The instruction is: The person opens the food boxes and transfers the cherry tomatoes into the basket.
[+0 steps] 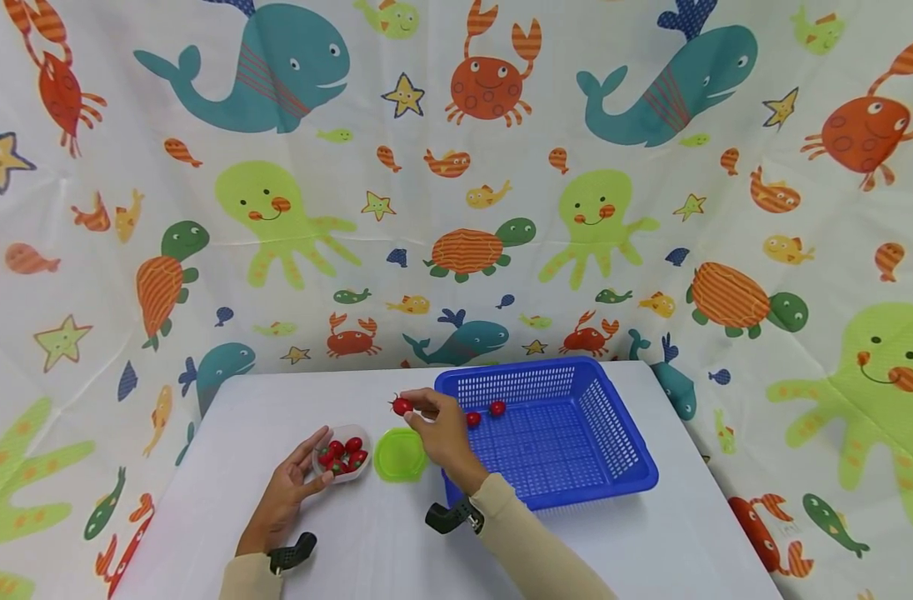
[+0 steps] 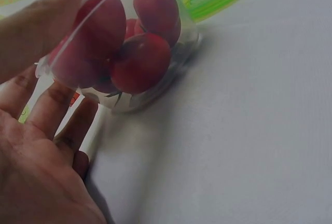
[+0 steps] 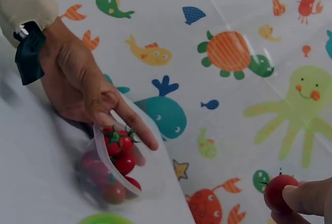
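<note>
A small clear plastic container [image 2: 179, 60] with several cherry tomatoes [image 1: 336, 450] in it stands on the table. My left hand [image 1: 291, 483] holds it, thumb on the near side and fingers around the far side. Between thumb and fingers, my right hand [image 1: 443, 429] pinches a single cherry tomato [image 1: 401, 406] with its green stem, raised above the table. In the right wrist view this tomato [image 3: 280, 193] shows at the lower right, apart from the container. A bright green lid [image 1: 400, 455] lies flat between the container and the blue basket [image 1: 554, 497].
Two more cherry tomatoes [image 1: 497, 408] lie toward the left back inside the blue basket, at the right of the white table [image 1: 374, 550]. Behind the table hangs a curtain [image 1: 411, 275] printed with sea animals.
</note>
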`<state>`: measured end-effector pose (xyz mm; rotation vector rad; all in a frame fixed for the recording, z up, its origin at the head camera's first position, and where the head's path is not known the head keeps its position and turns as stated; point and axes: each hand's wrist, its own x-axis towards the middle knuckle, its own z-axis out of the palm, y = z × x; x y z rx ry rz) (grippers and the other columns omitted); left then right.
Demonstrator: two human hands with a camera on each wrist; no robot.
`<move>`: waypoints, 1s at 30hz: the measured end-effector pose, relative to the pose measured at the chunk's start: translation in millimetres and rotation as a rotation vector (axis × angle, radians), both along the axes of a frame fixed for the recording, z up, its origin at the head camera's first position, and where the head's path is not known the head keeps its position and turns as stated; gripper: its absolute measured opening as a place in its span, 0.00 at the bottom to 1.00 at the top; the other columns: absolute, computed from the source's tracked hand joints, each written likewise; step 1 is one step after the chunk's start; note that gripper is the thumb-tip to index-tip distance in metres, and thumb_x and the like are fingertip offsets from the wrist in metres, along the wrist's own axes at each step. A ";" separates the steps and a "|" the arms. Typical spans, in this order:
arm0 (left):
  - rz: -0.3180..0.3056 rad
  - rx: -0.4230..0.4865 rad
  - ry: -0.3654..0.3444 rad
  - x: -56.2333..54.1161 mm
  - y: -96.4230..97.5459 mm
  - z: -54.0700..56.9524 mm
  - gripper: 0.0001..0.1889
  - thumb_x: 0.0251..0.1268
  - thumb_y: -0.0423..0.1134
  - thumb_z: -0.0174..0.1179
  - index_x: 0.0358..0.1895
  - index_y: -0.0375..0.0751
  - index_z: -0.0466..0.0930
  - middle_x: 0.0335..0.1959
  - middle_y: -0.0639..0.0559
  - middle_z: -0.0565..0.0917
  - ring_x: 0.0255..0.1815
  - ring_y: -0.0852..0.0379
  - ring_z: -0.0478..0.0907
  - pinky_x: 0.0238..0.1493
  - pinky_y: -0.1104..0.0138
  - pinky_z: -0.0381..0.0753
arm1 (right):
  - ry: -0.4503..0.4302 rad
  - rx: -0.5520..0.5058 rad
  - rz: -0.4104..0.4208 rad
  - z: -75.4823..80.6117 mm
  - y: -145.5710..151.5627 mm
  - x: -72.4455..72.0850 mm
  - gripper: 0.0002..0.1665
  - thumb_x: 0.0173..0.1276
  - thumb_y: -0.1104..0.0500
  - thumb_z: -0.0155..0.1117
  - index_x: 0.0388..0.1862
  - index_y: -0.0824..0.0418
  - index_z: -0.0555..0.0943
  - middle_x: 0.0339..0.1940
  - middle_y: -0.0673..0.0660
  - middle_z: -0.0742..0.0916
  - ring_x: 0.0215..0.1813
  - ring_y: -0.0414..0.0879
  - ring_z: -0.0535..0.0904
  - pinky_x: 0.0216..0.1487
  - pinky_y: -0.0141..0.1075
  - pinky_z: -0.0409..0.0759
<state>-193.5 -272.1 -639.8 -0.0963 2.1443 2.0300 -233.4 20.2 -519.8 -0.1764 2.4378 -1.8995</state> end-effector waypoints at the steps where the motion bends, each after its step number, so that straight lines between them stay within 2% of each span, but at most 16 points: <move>1: -0.002 -0.004 0.002 -0.2 0.0 -0.1 0.42 0.74 0.37 0.68 0.86 0.56 0.57 0.88 0.47 0.58 0.92 0.41 0.38 0.85 0.34 0.47 | -0.004 0.000 -0.003 -0.8 2.2 -0.4 0.18 0.77 0.62 0.68 0.61 0.46 0.88 0.58 0.49 0.91 0.63 0.48 0.85 0.72 0.50 0.82; 8: -0.011 -0.002 0.006 0.2 -0.3 0.0 0.42 0.75 0.37 0.67 0.86 0.55 0.57 0.88 0.47 0.58 0.91 0.41 0.38 0.85 0.35 0.45 | -0.017 -0.004 -0.033 -4.3 16.7 -3.2 0.18 0.77 0.62 0.68 0.60 0.47 0.88 0.58 0.50 0.91 0.63 0.50 0.84 0.72 0.50 0.82; 12: -0.011 -0.023 0.006 0.5 -0.4 0.7 0.42 0.75 0.37 0.67 0.86 0.56 0.56 0.88 0.48 0.58 0.91 0.41 0.39 0.84 0.41 0.51 | -0.037 -0.005 -0.031 -7.3 23.7 -5.1 0.18 0.77 0.63 0.67 0.60 0.47 0.88 0.58 0.51 0.91 0.62 0.50 0.84 0.71 0.49 0.83; 19: -0.012 -0.013 0.005 1.2 0.3 2.1 0.43 0.75 0.38 0.68 0.86 0.56 0.56 0.88 0.46 0.57 0.91 0.40 0.37 0.85 0.35 0.46 | -0.035 0.001 -0.056 -12.6 37.7 -9.0 0.18 0.76 0.64 0.68 0.59 0.48 0.89 0.57 0.51 0.91 0.61 0.49 0.85 0.70 0.48 0.84; 24: -0.014 -0.036 0.007 1.4 -0.3 1.9 0.43 0.74 0.38 0.68 0.87 0.56 0.55 0.88 0.48 0.57 0.91 0.41 0.39 0.83 0.44 0.52 | -0.035 0.023 -0.053 -16.7 48.6 -11.4 0.17 0.76 0.65 0.68 0.59 0.49 0.89 0.57 0.53 0.91 0.61 0.50 0.85 0.70 0.49 0.84; 26: -0.013 -0.037 0.005 1.3 -0.5 1.8 0.43 0.74 0.38 0.68 0.87 0.56 0.55 0.88 0.48 0.57 0.91 0.40 0.39 0.83 0.43 0.52 | -0.047 0.026 -0.054 -18.3 53.4 -12.4 0.18 0.76 0.65 0.68 0.59 0.50 0.89 0.58 0.53 0.91 0.61 0.51 0.85 0.70 0.50 0.84; 30: -0.008 -0.005 0.003 0.7 -0.7 1.5 0.43 0.74 0.38 0.68 0.86 0.55 0.56 0.88 0.46 0.56 0.91 0.40 0.36 0.85 0.33 0.44 | -0.070 0.041 -0.062 -21.2 63.5 -15.3 0.19 0.75 0.67 0.67 0.60 0.51 0.89 0.59 0.54 0.91 0.62 0.52 0.85 0.70 0.49 0.84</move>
